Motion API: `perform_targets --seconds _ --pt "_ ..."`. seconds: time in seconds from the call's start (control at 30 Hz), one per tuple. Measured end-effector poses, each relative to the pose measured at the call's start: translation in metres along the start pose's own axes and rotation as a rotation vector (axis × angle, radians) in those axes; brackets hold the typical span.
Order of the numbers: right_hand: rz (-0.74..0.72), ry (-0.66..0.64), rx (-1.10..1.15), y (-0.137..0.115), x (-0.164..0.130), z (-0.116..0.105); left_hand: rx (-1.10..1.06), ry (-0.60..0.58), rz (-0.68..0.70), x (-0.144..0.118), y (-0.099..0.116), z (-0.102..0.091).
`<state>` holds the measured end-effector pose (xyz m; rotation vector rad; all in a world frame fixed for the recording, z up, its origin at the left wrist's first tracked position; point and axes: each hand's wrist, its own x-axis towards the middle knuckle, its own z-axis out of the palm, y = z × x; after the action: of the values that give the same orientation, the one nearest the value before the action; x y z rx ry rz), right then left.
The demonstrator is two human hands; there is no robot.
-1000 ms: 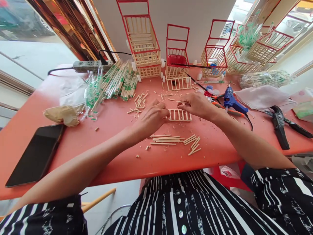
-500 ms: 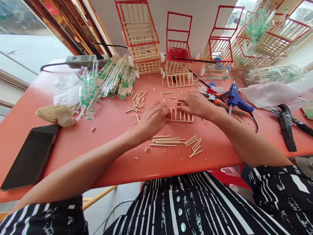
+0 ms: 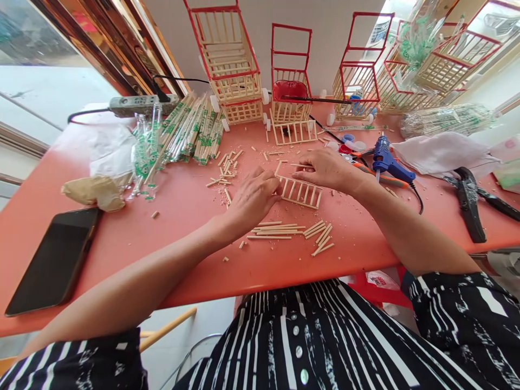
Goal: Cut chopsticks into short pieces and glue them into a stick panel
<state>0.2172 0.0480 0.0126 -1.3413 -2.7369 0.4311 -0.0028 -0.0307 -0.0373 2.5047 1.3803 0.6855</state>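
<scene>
My left hand is closed on the left end of a small ladder-like frame made of pale wooden sticks. A thin stick stands up from the frame's left corner. Just behind the frame, my right hand pinches a short wooden stick between thumb and fingers. Nearer the table's front edge lie several longer sticks and a group of short cut sticks. Small offcuts are scattered to the left of my left hand.
A blue glue gun and orange-handled pliers lie right of my hands. Wooden carts with red trim stand along the back. Wrapped chopsticks, a phone and a power strip are at left, black cutters at right.
The frame has turned slightly, its right end now lower and its left upright stick more visible. My right hand still holds its short stick. The whole view has shifted a little.
</scene>
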Motion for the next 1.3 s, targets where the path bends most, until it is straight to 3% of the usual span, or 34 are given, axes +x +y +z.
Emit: perform_targets --seconds 0.23,0.47,0.7,0.83,1.07,1.17,1.3 --pt "0.03 -0.035 -0.021 -0.002 0.002 0.005 0.048 0.018 0.039 -0.003 0.002 0.001" --pt "-0.023 -0.108 0.152 0.001 0.001 0.0 0.061 0.038 0.044 -0.006 0.005 0.0" --pt "0.03 -0.101 0.251 0.004 -0.004 -0.008 -0.016 0.123 -0.02 -0.006 0.005 -0.01" --pt "0.04 -0.069 0.286 0.012 -0.005 -0.01 -0.01 0.237 -0.103 -0.002 -0.008 -0.023" --pt "0.044 -0.004 0.337 0.022 -0.01 -0.019 0.053 0.346 -0.205 0.003 -0.058 -0.041" --pt "0.076 0.062 0.389 0.022 -0.018 -0.028 0.107 0.334 -0.182 0.001 -0.069 -0.038" --pt "0.076 0.09 0.483 0.019 -0.024 -0.036 0.128 0.227 -0.131 -0.002 -0.065 -0.034"
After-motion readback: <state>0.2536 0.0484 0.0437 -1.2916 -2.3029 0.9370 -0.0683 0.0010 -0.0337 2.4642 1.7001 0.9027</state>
